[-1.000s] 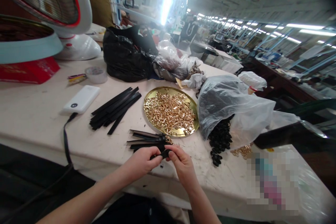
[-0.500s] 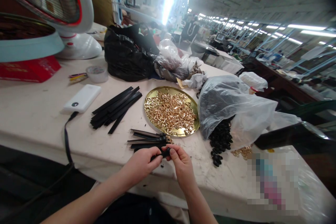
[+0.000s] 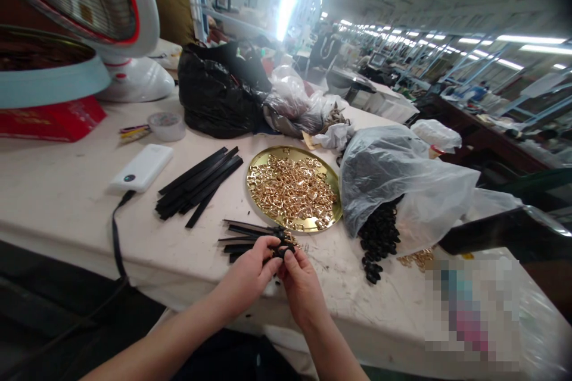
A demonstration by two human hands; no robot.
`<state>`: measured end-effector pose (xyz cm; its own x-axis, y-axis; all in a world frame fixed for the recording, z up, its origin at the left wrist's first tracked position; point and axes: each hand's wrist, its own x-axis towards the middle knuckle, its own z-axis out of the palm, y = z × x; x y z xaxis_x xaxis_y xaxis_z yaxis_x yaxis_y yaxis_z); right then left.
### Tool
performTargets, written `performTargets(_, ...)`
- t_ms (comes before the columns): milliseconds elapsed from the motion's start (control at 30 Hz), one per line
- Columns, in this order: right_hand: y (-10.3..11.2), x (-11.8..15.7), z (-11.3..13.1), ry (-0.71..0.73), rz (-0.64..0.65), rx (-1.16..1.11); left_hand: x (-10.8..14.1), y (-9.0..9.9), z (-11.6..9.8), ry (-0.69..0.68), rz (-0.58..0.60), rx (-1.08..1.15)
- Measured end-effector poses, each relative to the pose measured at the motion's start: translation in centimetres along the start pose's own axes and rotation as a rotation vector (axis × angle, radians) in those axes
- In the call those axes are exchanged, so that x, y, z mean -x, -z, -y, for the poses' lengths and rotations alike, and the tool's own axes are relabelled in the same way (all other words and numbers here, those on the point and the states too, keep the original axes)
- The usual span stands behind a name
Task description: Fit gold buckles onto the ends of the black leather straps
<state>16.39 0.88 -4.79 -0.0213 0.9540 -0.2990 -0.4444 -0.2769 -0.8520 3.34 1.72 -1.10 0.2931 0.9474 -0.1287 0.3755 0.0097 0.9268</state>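
Observation:
Near the table's front edge, my left hand (image 3: pixel 251 268) and my right hand (image 3: pixel 302 286) meet, fingers pinched on one small black piece (image 3: pixel 283 251) between them. Its exact shape is partly covered by the fingertips. Just behind my left hand lies a bundle of black strips with gold-coloured fittings (image 3: pixel 241 237). Beyond it stands a round gold tray (image 3: pixel 328 177) holding many small gold metal parts (image 3: pixel 290 187). Longer black strips (image 3: pixel 199 184) lie in a pile left of the tray. Small black pieces (image 3: pixel 379 238) spill from a clear plastic bag (image 3: pixel 384 161) on the right.
A white power bank (image 3: pixel 143 166) with a black cable, a tape roll (image 3: pixel 166 126) and a fan (image 3: pixel 134 80) are at the left. A black bag (image 3: pixel 218 92) sits at the back. More gold parts (image 3: pixel 416 259) lie at the right. A person (image 3: pixel 172 3) is in the background.
My hands have drawn closer together around the black piece. My left fingers have moved slightly up and my right hand has turned a little. The view has shifted slightly.

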Motion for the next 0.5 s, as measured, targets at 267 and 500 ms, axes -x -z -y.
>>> performTargets(267,-0.6,0.8,0.7,0.074,0.006,0.189,0.6,0.5,-0.2,-0.02,0.056,0.04)
performTargets(500,0.0,1.1,0.5,0.334,-0.088,0.641,0.9,0.5,-0.1,0.013,0.041,0.109)
